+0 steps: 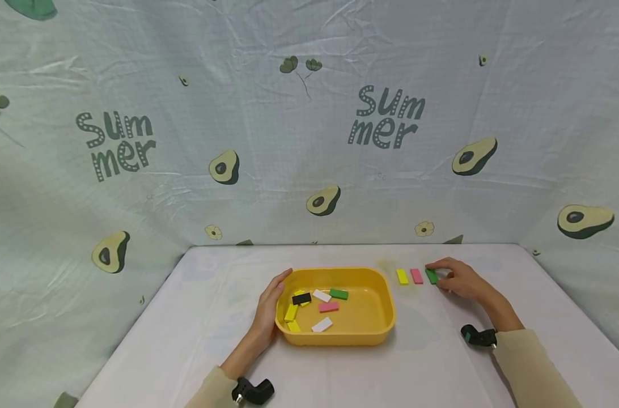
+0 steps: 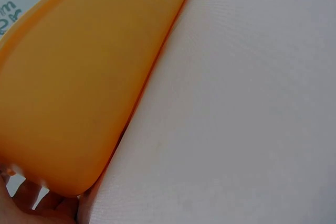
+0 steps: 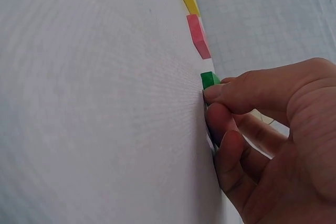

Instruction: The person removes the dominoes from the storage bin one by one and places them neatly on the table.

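Observation:
Out to the right on the table, my right hand pinches a small green block between thumb and fingers. Close up, the right wrist view shows the thumb and fingertips on that block, partly covering it. Left of it, in a row, lie a pink block and a yellow block. My left hand rests against the outer left side of a yellow plastic tub, its fingers lying along the wall. In the left wrist view, fingers touch the tub's end at the lower left.
Inside the tub lie a black block, a green block, a pink block, white blocks and several yellow blocks. A white cloth covers the table; a printed curtain hangs behind.

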`<action>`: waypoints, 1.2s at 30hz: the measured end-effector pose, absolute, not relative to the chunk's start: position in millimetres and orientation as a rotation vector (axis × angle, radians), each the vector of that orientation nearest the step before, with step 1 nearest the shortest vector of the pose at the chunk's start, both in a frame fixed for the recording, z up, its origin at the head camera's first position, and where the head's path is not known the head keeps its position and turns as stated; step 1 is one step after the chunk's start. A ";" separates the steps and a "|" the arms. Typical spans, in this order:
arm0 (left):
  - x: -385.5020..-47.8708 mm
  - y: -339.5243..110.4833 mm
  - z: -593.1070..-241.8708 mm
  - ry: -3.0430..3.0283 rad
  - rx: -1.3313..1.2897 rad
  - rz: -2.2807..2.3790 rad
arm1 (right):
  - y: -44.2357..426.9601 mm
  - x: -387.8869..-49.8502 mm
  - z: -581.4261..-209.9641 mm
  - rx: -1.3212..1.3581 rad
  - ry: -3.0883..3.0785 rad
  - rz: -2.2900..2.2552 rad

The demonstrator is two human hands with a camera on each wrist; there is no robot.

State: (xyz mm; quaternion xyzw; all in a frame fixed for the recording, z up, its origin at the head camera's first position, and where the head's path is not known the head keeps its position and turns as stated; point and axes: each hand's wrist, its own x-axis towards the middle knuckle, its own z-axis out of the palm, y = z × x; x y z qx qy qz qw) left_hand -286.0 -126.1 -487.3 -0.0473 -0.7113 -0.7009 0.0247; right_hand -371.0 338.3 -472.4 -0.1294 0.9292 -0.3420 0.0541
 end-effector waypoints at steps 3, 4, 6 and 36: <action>-286.2 -124.8 -487.0 -2.206 -0.155 -2.173 | 340.0 -370.4 -473.7 -0.373 2.821 -1.034; -286.4 -124.3 -486.6 -2.198 -0.149 -2.184 | 340.3 -370.1 -473.8 -0.367 2.820 -1.037; -286.6 -123.8 -486.0 -2.201 -0.157 -2.178 | 340.8 -369.5 -474.0 -0.359 2.818 -1.046; -283.2 -125.3 -485.8 -2.220 -0.120 -2.142 | 329.0 -364.7 -447.2 -0.457 2.797 -1.122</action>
